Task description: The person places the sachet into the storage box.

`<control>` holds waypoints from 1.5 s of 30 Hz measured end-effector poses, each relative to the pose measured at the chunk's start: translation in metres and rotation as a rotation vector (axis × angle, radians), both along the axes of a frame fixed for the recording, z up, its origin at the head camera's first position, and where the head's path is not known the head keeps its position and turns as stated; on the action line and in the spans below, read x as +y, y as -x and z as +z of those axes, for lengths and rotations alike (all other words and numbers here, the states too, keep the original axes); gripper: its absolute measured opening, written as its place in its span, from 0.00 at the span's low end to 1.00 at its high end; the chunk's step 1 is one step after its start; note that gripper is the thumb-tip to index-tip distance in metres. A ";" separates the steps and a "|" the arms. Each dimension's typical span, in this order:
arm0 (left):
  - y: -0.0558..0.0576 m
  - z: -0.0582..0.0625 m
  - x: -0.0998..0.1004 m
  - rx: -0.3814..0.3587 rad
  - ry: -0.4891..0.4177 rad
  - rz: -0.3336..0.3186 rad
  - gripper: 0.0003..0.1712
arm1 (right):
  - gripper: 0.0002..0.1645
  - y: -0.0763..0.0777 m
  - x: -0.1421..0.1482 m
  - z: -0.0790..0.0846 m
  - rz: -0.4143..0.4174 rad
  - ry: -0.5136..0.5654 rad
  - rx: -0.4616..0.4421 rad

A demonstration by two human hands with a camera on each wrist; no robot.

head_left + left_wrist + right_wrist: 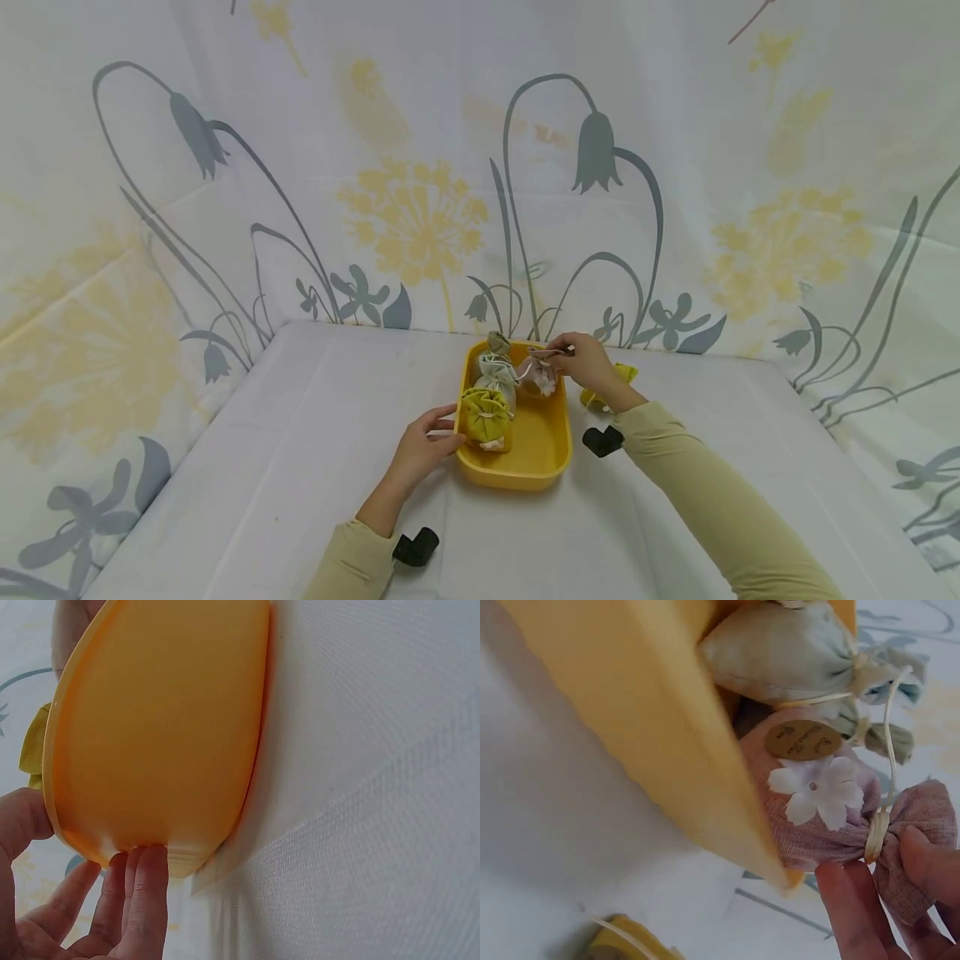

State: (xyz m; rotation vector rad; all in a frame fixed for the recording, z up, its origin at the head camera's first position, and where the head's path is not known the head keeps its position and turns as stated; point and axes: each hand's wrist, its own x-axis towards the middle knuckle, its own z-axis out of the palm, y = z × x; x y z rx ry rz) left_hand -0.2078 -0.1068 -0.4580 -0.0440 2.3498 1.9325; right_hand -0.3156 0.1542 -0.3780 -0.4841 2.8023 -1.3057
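Observation:
A yellow plastic bin [534,450] stands on the white-covered table with several small drawstring pouches in it. My right hand [588,364] pinches the gathered neck of a pink pouch [802,832] at the bin's far right corner. That pouch carries a white cloth flower and a brown oval label. My left hand [420,447] holds the bin's left side, thumb at the rim and fingertips against the outer wall. Inside, a yellow-green pouch [487,412] sits nearest me, a pale green pouch [780,656] behind it and an olive-topped pouch [497,342] at the far end.
Another yellow-green pouch [626,373] lies on the table right of the bin, partly hidden by my right hand and wrist. Black angular pieces [602,442] show by both wrists. A flower-printed cloth [420,225] hangs behind the table.

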 end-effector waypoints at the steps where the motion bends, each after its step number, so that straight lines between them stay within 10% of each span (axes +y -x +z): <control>1: 0.000 0.000 0.000 0.000 0.002 0.000 0.31 | 0.09 0.000 0.000 -0.002 -0.004 0.002 -0.019; 30: -0.001 -0.001 0.001 0.011 0.007 0.001 0.30 | 0.17 0.003 0.005 -0.018 0.126 -0.080 -0.047; 45: -0.001 -0.001 0.001 0.004 0.000 0.003 0.31 | 0.21 -0.023 0.039 -0.013 -0.071 0.089 -0.073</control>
